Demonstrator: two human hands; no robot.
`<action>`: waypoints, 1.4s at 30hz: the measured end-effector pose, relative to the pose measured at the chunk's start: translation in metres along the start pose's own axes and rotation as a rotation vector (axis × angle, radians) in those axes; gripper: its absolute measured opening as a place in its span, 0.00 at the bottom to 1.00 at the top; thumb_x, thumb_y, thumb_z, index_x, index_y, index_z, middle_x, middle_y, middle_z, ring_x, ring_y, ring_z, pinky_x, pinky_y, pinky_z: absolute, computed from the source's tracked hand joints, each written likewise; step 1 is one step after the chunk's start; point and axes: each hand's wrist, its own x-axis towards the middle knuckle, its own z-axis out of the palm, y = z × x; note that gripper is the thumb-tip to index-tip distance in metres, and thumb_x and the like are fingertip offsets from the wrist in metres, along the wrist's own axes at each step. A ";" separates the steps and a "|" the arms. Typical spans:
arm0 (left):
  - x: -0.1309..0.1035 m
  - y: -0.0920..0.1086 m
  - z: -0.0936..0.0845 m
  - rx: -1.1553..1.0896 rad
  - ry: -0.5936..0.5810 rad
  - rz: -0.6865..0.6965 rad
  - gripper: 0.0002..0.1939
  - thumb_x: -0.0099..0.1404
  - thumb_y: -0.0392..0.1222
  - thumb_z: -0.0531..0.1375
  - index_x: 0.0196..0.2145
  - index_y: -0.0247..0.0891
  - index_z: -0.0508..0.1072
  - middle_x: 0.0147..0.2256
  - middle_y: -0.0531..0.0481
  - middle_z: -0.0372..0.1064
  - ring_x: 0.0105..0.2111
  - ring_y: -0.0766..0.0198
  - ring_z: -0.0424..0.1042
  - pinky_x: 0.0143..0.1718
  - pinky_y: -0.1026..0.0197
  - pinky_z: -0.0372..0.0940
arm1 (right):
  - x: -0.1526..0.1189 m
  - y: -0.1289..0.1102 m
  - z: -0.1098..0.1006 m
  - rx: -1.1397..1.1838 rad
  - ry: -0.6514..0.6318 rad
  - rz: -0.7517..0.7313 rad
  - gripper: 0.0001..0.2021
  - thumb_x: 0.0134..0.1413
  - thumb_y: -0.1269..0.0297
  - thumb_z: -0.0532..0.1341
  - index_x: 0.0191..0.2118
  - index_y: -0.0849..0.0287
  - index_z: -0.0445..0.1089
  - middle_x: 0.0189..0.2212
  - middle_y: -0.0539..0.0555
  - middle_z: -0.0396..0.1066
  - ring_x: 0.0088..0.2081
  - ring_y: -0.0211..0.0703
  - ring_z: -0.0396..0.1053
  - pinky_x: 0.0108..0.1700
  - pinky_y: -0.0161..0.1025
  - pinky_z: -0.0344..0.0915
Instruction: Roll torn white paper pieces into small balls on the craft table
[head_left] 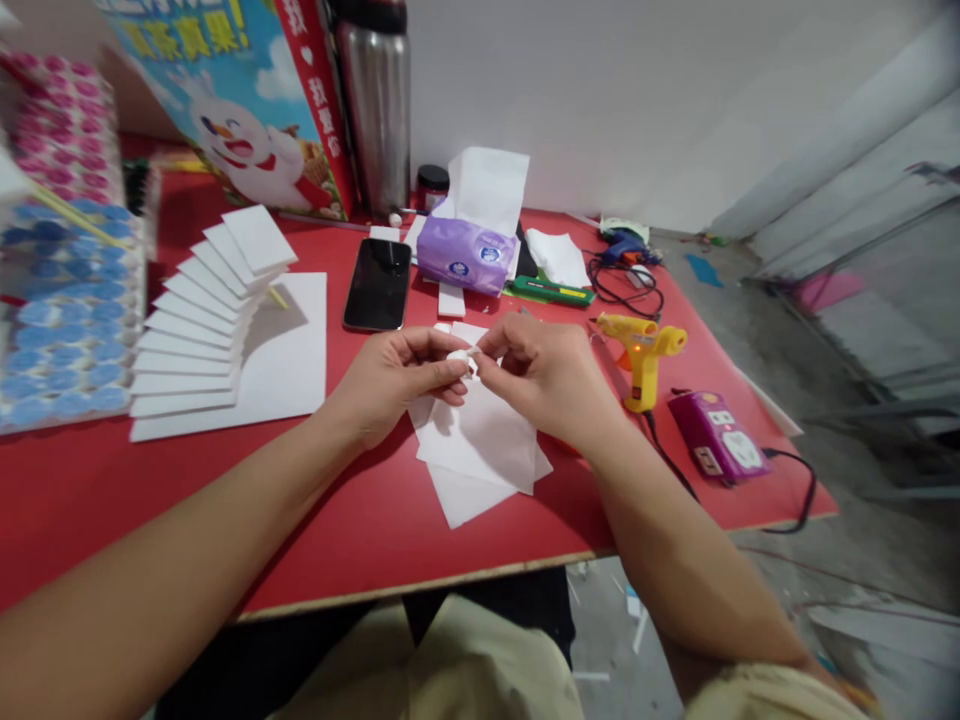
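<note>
The left hand (401, 385) and right hand (544, 375) meet over loose white paper sheets (480, 440), each grip pinching a small white piece (461, 362) between thumb and fingers; beyond them on the red table (337, 540) lie a black smartphone (378, 285) and a green utility knife (551, 291), then a purple tissue pack (466, 255), with a steel bottle (381, 120) upright near the wall (600, 110)

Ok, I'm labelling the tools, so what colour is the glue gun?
The glue gun is yellow, seen best in the head view.
</note>
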 end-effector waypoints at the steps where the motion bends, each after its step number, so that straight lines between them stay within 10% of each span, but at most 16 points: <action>1: 0.000 0.000 0.000 -0.010 -0.001 -0.004 0.11 0.56 0.40 0.74 0.38 0.36 0.83 0.30 0.52 0.77 0.27 0.69 0.76 0.32 0.67 0.74 | 0.000 0.000 0.000 -0.021 0.004 -0.027 0.05 0.59 0.69 0.63 0.31 0.60 0.71 0.25 0.49 0.72 0.25 0.34 0.65 0.30 0.35 0.57; 11: 0.000 0.004 -0.003 -0.044 -0.030 -0.004 0.11 0.57 0.39 0.74 0.38 0.36 0.82 0.31 0.52 0.78 0.27 0.69 0.77 0.32 0.66 0.76 | 0.000 0.001 -0.001 -0.099 0.015 -0.189 0.04 0.61 0.70 0.63 0.33 0.61 0.73 0.26 0.50 0.73 0.25 0.33 0.65 0.29 0.35 0.58; 25: 0.001 0.005 0.001 0.242 0.014 0.134 0.11 0.54 0.38 0.74 0.34 0.35 0.80 0.29 0.54 0.76 0.26 0.69 0.74 0.29 0.67 0.71 | 0.003 -0.001 -0.021 0.288 -0.251 0.231 0.04 0.55 0.70 0.64 0.38 0.61 0.72 0.29 0.50 0.75 0.23 0.34 0.70 0.25 0.33 0.64; 38: -0.004 0.004 0.009 0.200 -0.025 0.006 0.13 0.56 0.39 0.72 0.39 0.33 0.79 0.25 0.50 0.78 0.25 0.62 0.78 0.23 0.65 0.70 | -0.028 -0.002 0.001 0.200 -0.054 0.206 0.07 0.62 0.64 0.63 0.32 0.60 0.71 0.19 0.47 0.70 0.20 0.33 0.66 0.25 0.32 0.58; 42: -0.006 0.005 0.008 0.178 -0.049 -0.019 0.18 0.56 0.39 0.73 0.44 0.33 0.79 0.30 0.48 0.81 0.30 0.59 0.81 0.35 0.59 0.77 | -0.031 0.002 0.002 0.234 -0.051 0.136 0.07 0.63 0.65 0.64 0.33 0.60 0.74 0.21 0.48 0.73 0.21 0.33 0.67 0.26 0.32 0.60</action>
